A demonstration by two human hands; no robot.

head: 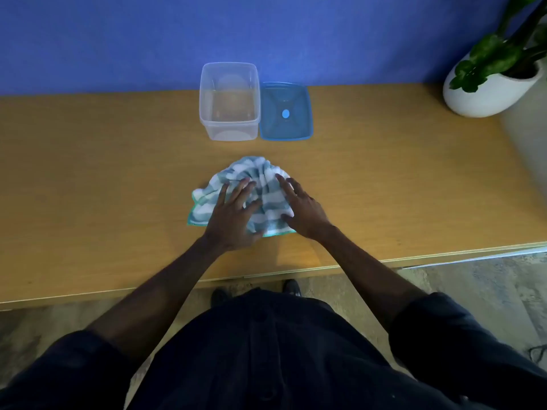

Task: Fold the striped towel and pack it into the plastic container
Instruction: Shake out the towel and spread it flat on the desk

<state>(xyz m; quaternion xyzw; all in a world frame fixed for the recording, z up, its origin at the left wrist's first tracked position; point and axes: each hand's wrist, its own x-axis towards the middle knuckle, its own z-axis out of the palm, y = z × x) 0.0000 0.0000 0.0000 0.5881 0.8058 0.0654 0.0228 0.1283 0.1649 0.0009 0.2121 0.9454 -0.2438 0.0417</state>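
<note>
Dark rolled sleeves [438, 329], dark shoes [291, 287]

A wooden table [88, 173] stands against a blue wall [118, 39], over mottled grey floor [473, 291].

Left hand [236, 213] and right hand [302, 208] seemingly flat, fingers spread.

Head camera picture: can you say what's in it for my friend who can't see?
Two hands, left hand and right hand, press flat on a crumpled striped towel on a wooden table. Behind it stand an empty clear plastic container and its blue lid, side by side.
</note>
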